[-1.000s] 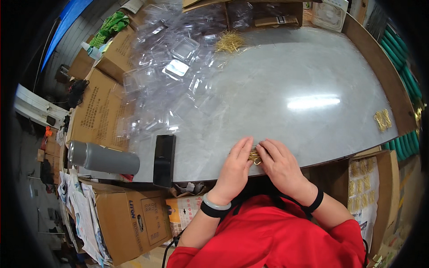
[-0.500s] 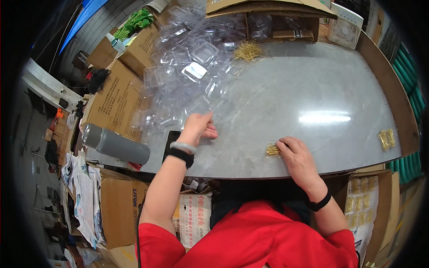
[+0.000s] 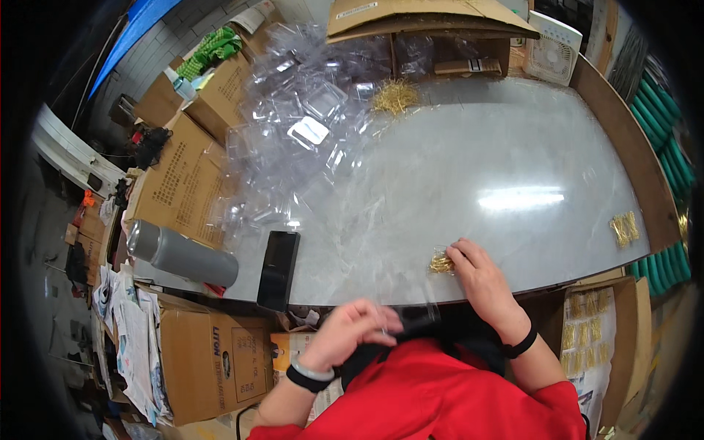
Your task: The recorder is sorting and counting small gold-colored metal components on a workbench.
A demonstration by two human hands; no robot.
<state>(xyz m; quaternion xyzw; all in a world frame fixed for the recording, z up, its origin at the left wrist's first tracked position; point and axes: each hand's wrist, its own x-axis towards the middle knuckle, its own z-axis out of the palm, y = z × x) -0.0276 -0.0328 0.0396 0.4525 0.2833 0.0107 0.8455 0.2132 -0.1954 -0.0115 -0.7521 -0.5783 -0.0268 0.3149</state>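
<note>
My left hand point(image 3: 353, 331) is in front of the table's near edge, its fingers closed on a clear plastic box point(image 3: 418, 314) that is hard to see against the dark clothing. On the tabletop my right hand point(image 3: 480, 281) has its thumb and fingertips together at the right side of a small bundle of gold wire-like pieces point(image 3: 441, 262). Whether those fingers grip the bundle or only touch it, I cannot tell. A large heap of clear plastic boxes point(image 3: 293, 139) covers the table's left side. Beyond it lies a loose pile of thin gold pieces point(image 3: 394, 97).
A black phone point(image 3: 279, 270) and a grey bottle point(image 3: 187, 253) lie at the left edge. Gold bundles point(image 3: 625, 229) rest at the right. A white fan point(image 3: 553, 55) stands at the back. An open carton point(image 3: 632, 352) with packed gold pieces point(image 3: 585, 334) sits below the right edge.
My left hand has come back from the plastic heap towards my body, bringing a clear box with it. The phone now shows fully. My right hand stays by the gold bundle.
</note>
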